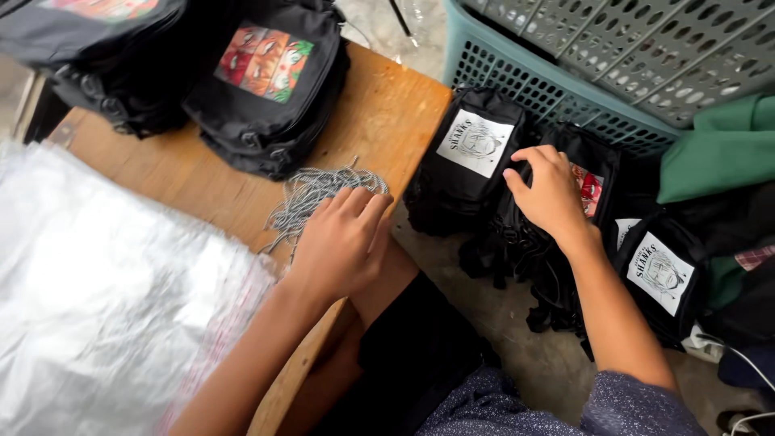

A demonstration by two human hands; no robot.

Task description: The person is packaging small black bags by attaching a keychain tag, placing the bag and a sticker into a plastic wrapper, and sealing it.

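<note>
A bundle of thin grey cords is seen on the wooden table, near its right edge. The left hand is laid on the near end of the bundle, knuckles up, fingers curled down onto the cords; whether any cord is actually pinched cannot be told, since the fingertips are hidden under the hand.

The right hand is placed off the table, on a heap of black bags piled on the concrete floor. Its fingers are loosely bent and spread over the top of one black bag, touching it; no closed grasp is shown. Just left of that hand a bag with a white printed patch is seen leaning against the heap. Another white-patch bag is seen to the right of the forearm.

On the far side of the table, black bags with colourful picture patches are stacked. The left part of the table is covered by a stack of clear plastic sleeves, blurred. Behind the floor heap a teal plastic basket is seen, with a grey basket nested in it. Green cloth is seen at the right edge. A dark patterned sleeve is seen at the bottom.
</note>
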